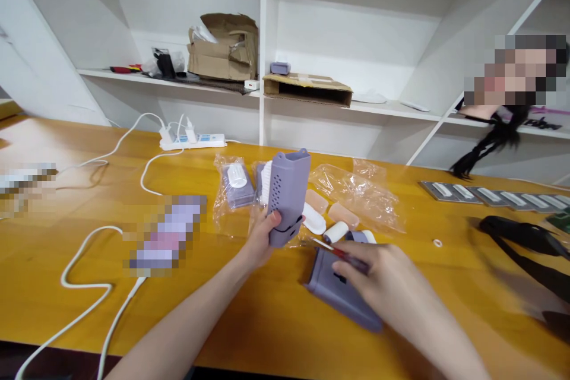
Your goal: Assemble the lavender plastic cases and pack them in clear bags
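Observation:
My left hand [260,236] is wrapped round the lower end of a purple plastic housing [291,190], held nearly upright with rows of small holes on its side. In my right hand [387,273] is a screwdriver [354,261] with a dark red handle, its thin metal end pointing left toward the housing's base, apart from it. Beneath that hand a second purple plastic part [341,291] lies on the table, partly covered by my fingers. Just behind are a white roller [335,232], a white oval piece [314,219] and beige curved pieces [343,215].
Clear plastic bags [360,190] lie behind the parts, one bag [231,190] holding purple pieces. A phone [169,234] on a white cable is at left, a power strip [193,141] at the back. Black straps [516,234] and a small white ring [437,243] are at right.

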Available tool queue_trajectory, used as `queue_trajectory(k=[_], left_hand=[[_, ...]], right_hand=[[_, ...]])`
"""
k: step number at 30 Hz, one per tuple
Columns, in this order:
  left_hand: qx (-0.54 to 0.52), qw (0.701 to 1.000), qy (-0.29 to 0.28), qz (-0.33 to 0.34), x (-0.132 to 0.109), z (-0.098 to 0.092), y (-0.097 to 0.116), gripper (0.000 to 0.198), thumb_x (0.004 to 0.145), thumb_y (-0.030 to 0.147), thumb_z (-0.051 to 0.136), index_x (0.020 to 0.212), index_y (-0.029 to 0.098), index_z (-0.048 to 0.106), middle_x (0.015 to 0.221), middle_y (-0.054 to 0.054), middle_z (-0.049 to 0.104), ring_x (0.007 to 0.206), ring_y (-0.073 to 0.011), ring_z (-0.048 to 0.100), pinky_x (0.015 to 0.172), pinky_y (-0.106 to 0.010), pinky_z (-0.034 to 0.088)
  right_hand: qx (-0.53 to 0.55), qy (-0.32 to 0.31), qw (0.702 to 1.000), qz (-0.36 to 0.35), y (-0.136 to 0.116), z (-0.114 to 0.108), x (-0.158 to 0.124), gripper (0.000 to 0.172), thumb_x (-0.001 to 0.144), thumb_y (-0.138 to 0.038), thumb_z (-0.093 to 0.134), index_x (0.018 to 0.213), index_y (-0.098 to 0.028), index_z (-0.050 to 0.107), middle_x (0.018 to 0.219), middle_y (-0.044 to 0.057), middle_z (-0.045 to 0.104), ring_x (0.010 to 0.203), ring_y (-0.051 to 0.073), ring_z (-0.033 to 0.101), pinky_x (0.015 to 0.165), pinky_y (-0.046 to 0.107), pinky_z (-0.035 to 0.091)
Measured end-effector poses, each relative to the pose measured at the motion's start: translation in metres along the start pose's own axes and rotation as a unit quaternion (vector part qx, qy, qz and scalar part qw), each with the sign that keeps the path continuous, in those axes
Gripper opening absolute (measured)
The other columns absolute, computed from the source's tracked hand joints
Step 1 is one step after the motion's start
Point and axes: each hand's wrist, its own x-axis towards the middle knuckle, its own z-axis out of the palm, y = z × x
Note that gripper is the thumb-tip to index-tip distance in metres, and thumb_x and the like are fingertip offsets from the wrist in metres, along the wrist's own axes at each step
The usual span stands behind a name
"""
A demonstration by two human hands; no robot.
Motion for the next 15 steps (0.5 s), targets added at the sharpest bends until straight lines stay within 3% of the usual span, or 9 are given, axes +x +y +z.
queue_trajectory(k=[2, 5, 9, 12, 15], left_hand=[[-0.01, 1.0, -0.012, -0.005, 0.001, 0.0, 0.003, 0.062, 0.054, 0.06, 0.074, 0.094, 0.013, 0.067, 0.095, -0.012, 0.072, 0.086, -0.0288, 0.068, 0.082, -0.037, 0.049], [-0.028, 0.999, -0.029, -0.033, 0.001, 0.0, 0.006, 0.065, 0.062, 0.065, 0.066, 0.102, 0.013, 0.066, 0.098, -0.012, 0.071, 0.083, -0.0269, 0.068, 0.079, -0.035, 0.05], [-0.062, 0.993, -0.045, -0.088, 0.002, -0.003, 0.005, 0.067, 0.069, 0.067, 0.058, 0.107, 0.012, 0.065, 0.1, -0.014, 0.071, 0.083, -0.0275, 0.068, 0.073, -0.034, 0.05], [-0.076, 0.99, -0.053, -0.103, 0.003, -0.005, 0.004, 0.068, 0.071, 0.068, 0.055, 0.106, 0.01, 0.065, 0.102, -0.015, 0.07, 0.085, -0.0282, 0.067, 0.072, -0.034, 0.05], [-0.085, 0.989, -0.063, -0.107, 0.004, -0.007, 0.004, 0.069, 0.072, 0.067, 0.054, 0.107, 0.009, 0.064, 0.102, -0.015, 0.07, 0.085, -0.0281, 0.067, 0.073, -0.035, 0.05]], right_hand=[[-0.028, 0.027, 0.997, 0.067, 0.026, -0.012, -0.002, 0.025, 0.088, -0.034, 0.046, 0.092, -0.026, 0.07, 0.08, 0.005, 0.075, 0.07, 0.024, 0.07, 0.058, 0.031, 0.046], [-0.108, 0.029, 0.979, 0.172, 0.065, -0.016, 0.0, 0.035, 0.09, -0.028, 0.034, 0.093, -0.019, 0.067, 0.079, 0.012, 0.074, 0.074, 0.029, 0.069, 0.058, 0.034, 0.045], [-0.173, -0.06, 0.943, 0.278, 0.101, 0.0, 0.008, 0.031, 0.085, -0.02, 0.035, 0.083, -0.017, 0.066, 0.086, 0.018, 0.072, 0.08, 0.035, 0.067, 0.057, 0.038, 0.042], [-0.159, -0.113, 0.934, 0.3, 0.115, 0.012, 0.013, 0.027, 0.079, -0.013, 0.038, 0.081, -0.016, 0.065, 0.094, 0.02, 0.07, 0.087, 0.037, 0.066, 0.059, 0.038, 0.041], [-0.13, -0.147, 0.934, 0.298, 0.124, 0.019, 0.018, 0.02, 0.072, -0.01, 0.044, 0.071, -0.016, 0.063, 0.081, 0.017, 0.069, 0.073, 0.03, 0.068, 0.053, 0.031, 0.04]])
